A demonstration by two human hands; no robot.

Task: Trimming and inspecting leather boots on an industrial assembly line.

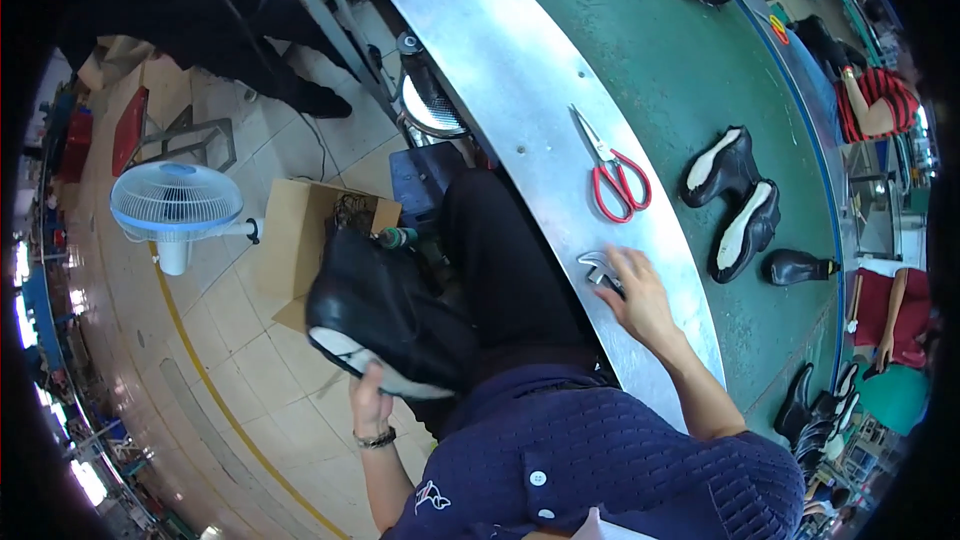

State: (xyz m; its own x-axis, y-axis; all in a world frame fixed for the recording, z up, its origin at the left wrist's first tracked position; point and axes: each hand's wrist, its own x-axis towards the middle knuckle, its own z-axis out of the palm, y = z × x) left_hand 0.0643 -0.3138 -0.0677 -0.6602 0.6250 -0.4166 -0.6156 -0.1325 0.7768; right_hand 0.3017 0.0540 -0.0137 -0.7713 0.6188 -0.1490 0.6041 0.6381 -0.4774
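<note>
The left hand [370, 400], at seven o'clock, grips a glossy black leather boot [385, 310], white-soled; the right hand [643, 302], at four, grip unclear.

The left forearm [390, 488] comes up from the near edge, its wrist fairly straight. The left hand [370, 404] is closed in a grip, thumb upright, fingers mostly hidden. Farther right, the right forearm [698, 380] slants far and leftward; the right hand [640, 298] shows its back, fingers loosely curved, thumb held apart.
</note>
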